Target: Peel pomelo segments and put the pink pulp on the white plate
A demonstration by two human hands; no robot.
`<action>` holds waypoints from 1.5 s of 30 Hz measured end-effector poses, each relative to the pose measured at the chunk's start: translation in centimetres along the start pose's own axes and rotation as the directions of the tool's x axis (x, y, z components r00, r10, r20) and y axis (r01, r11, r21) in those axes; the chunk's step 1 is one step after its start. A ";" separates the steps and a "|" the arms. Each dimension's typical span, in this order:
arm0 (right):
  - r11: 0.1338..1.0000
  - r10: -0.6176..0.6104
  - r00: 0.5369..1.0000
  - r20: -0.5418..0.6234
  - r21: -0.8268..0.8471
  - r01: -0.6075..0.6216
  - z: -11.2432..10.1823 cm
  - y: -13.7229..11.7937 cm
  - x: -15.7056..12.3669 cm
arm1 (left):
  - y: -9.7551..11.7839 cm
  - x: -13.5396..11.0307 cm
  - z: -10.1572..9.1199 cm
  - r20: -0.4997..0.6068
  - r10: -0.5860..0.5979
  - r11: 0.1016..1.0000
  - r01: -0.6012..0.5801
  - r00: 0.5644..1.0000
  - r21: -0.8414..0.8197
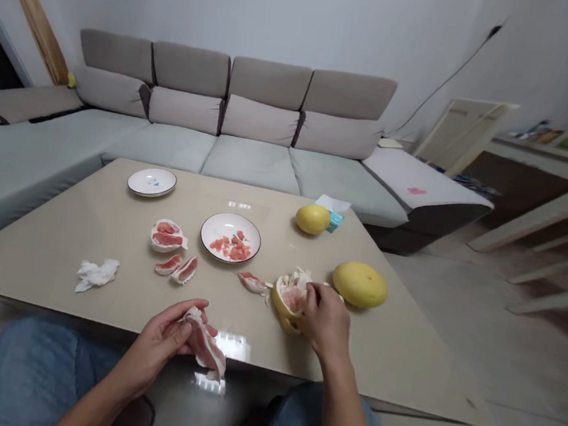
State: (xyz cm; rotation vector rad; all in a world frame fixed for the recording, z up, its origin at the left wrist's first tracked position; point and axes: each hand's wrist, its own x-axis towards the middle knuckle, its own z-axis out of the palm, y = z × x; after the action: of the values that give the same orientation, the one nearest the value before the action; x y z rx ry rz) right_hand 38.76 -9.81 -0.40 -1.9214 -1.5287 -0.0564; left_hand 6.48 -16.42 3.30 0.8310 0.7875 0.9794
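Observation:
My left hand (155, 344) grips a pomelo segment (204, 343), its pink flesh showing through torn white membrane. My right hand (326, 321) rests its fingers in a half-peeled pomelo (288, 300), holding it by the yellow rind and pale pith. A whole yellow pomelo (360, 284) lies just beyond that hand, apart from it. On the beige table (60, 245), a white plate (230, 237) holds pink pulp pieces. Several membrane-covered segments (168, 264) lie left of my hands, and another piece (252, 282) lies close to the opened fruit.
A smaller yellow citrus fruit (312, 219) sits beside a tissue box (333, 212) at the far edge. A small white plate (151, 182) and crumpled white tissue (96, 274) are on the table's left. A grey sofa (251, 163) stands behind it.

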 end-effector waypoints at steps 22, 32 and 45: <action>0.708 -0.300 0.782 0.546 0.677 -0.201 0.5 -13.6 -1.3 | 2.4 7.7 -3.4 0.168 -0.067 0.964 0.020 0.984 0.265; 0.686 -0.162 0.783 0.600 0.639 -0.348 3.8 -12.7 -2.8 | 1.1 9.7 -3.9 0.119 -0.152 0.888 0.083 0.981 0.452; 0.748 -0.230 0.863 0.449 0.649 -0.138 3.6 -13.1 -3.7 | 0.5 9.2 -4.3 0.117 0.150 0.741 -0.190 0.982 0.644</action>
State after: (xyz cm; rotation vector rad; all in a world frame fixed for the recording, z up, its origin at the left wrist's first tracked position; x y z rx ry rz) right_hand 24.78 -9.89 1.39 -1.3436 -1.6126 0.9347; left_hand 5.84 -6.84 0.07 1.5622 1.0383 0.8295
